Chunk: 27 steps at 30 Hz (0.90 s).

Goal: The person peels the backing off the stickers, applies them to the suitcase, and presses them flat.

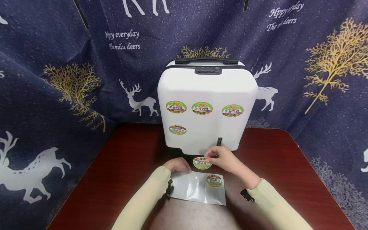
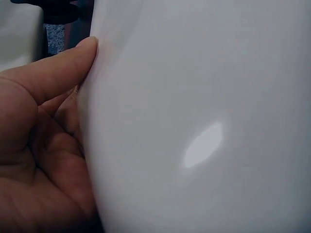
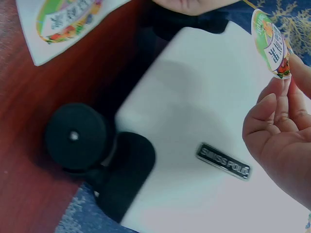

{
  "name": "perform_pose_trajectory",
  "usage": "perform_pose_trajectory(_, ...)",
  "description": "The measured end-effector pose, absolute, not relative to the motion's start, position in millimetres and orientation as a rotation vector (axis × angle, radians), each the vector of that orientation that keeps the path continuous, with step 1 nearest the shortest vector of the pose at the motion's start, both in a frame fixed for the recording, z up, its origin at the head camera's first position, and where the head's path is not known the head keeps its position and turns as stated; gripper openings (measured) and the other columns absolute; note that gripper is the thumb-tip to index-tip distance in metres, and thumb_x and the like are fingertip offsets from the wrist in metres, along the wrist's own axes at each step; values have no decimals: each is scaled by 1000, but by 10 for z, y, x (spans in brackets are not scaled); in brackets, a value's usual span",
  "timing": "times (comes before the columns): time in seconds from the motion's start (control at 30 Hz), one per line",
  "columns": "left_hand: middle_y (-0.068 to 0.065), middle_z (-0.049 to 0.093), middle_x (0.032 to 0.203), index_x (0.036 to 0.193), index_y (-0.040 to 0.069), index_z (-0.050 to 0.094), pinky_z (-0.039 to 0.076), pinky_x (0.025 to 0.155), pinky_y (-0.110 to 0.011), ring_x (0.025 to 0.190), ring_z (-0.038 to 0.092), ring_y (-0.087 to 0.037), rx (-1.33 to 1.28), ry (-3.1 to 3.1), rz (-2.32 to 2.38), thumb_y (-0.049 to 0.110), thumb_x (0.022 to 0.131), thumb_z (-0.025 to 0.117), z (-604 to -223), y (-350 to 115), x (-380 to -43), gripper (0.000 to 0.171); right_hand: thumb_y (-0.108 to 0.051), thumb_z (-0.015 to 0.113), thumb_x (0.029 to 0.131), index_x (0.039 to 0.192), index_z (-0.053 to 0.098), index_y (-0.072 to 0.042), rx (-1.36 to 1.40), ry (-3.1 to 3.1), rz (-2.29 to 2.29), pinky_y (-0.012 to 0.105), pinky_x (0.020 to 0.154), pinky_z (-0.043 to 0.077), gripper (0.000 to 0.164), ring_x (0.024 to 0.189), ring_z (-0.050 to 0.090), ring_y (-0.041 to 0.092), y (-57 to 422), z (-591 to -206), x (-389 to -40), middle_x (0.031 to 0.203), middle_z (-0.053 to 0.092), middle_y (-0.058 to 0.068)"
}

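My right hand (image 1: 223, 157) pinches an oval fruit sticker (image 1: 198, 164) by its edge between thumb and fingers. In the right wrist view the sticker (image 3: 266, 41) is bent slightly, its printed side showing. My left hand (image 1: 178, 164) grips the upper left edge of a glossy sticker sheet (image 1: 184, 187), thumb on top and the other fingers curled beneath, as the left wrist view shows. One green-rimmed sticker (image 1: 214, 180) is still on the sheet's right side. Behind both hands stands a white suitcase (image 1: 208, 84) with three stickers in an upper row and one sticker (image 1: 177, 129) lower left.
The suitcase stands upright on a dark red table (image 1: 267, 153), its black handle (image 1: 205, 60) on top. A black wheel (image 3: 75, 136) and a nameplate (image 3: 223, 161) show in the right wrist view. Dark blue cloth (image 1: 161, 35) with deer prints hangs behind.
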<state>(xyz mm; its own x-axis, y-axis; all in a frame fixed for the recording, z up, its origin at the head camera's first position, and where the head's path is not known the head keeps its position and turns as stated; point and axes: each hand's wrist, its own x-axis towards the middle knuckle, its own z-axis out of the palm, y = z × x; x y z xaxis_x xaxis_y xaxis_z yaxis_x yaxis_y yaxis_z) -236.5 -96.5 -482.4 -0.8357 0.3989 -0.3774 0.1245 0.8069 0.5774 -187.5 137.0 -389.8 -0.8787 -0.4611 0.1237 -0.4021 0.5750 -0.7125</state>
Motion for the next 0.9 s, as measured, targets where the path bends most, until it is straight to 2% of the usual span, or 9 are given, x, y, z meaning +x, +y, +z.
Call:
perform_pose_trajectory(0.47, -4, 79, 107, 101, 8, 81, 52, 90, -28, 90, 61, -9, 399, 2484, 777, 18, 88, 75, -4812, -989, -2361, 17, -5, 73, 91, 93, 72, -1, -719, 2792, -1267, 24, 68, 45, 5, 79, 59, 12, 1235, -3560, -1947, 85, 72, 12)
perform_pose_trajectory(0.73, -4, 78, 106, 101, 8, 81, 51, 88, -27, 89, 60, -9, 398, 2484, 774, 19, 89, 75, -4831, -994, -2368, 18, -7, 71, 94, 96, 73, -2, -700, 2818, -1257, 27, 74, 47, 6, 82, 62, 13, 1209, -3445, -1973, 91, 75, 13)
perform_pose_trajectory(0.9, -4, 78, 107, 101, 8, 81, 52, 89, -29, 90, 60, -10, 393, 2482, 779, 19, 89, 74, -4830, -993, -2362, 18, -6, 72, 93, 95, 74, -1, -701, 2872, -1283, 26, 69, 48, 6, 76, 58, 14, 1204, -3399, -2001, 89, 75, 14)
